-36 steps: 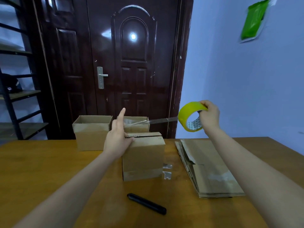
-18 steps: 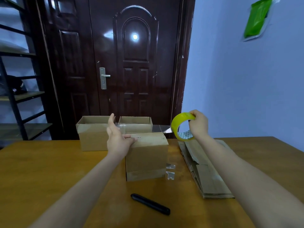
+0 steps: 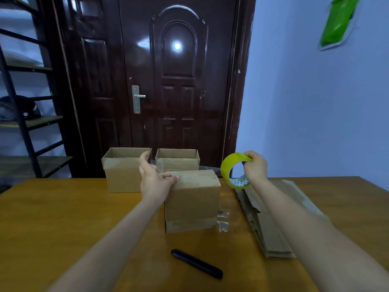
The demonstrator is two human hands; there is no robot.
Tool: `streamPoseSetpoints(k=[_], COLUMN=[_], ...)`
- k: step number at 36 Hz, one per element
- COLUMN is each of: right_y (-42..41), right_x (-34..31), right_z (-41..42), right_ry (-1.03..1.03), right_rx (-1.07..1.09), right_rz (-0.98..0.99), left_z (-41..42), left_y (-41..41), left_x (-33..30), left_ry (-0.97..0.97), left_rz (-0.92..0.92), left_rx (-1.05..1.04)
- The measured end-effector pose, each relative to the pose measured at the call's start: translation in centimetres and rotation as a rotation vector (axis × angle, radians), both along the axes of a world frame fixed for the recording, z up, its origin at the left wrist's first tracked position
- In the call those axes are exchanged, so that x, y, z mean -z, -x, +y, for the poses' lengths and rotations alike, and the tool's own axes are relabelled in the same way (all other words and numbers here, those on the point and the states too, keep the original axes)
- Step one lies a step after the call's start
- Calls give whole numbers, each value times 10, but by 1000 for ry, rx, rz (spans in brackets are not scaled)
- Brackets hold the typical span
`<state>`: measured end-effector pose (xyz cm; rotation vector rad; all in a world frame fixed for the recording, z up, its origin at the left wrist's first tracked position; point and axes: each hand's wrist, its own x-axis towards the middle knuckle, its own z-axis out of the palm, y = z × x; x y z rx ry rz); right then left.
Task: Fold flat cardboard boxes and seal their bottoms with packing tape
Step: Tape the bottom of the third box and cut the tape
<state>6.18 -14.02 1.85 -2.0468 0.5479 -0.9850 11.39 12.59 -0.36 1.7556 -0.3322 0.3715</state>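
Taping a box bottom on the wooden surface (image 3: pixel 63 218).

Two open-topped boxes (image 3: pixel 124 171) stand at the back left. The left hand (image 3: pixel 154 180), fingers straight, presses its thumb on the near box's (image 3: pixel 192 199) top. Right of that box, the right hand (image 3: pixel 255 167) keeps a closed grip on the yellow tape roll (image 3: pixel 228 168), above flat cardboard (image 3: pixel 271 230). A black pen-like tool (image 3: pixel 196 263) lies in front.

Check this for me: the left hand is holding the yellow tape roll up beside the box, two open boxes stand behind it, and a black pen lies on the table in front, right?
One thing is wrong: the head view shows the right hand gripping the yellow tape roll, not the left. The left hand rests on the box. The two open boxes behind and the black pen in front are as you said.
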Motion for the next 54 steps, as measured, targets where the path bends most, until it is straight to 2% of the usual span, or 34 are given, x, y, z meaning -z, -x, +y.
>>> streamPoseSetpoints(k=[9,18,27,36,39,44,48,54], right_y=[-3,-5,-5,-2,-2,-3,-3,-3], right_x=[17,47,44,40,41,41,40,40], right_z=[5,10,12,13,13,12,11,11], right_ry=[42,50,105,121,123,128,147,149], right_rx=[-17,-68,-65,-55,-49,-42,-41,-50], right_rz=[31,70,101,119,129,140,137,141], left_z=[2,5,11,15,15,15,21,33], left_y=[3,4,9,18,19,21,19,16], left_x=[4,3,-11,-38,-54,-73,-59,-26], left_ry=[31,93,276,210,212,366,311,355], left_rz=[-45,-9,77,61,99,240,281,399], left_rx=[20,90,114,87,107,171,106,95])
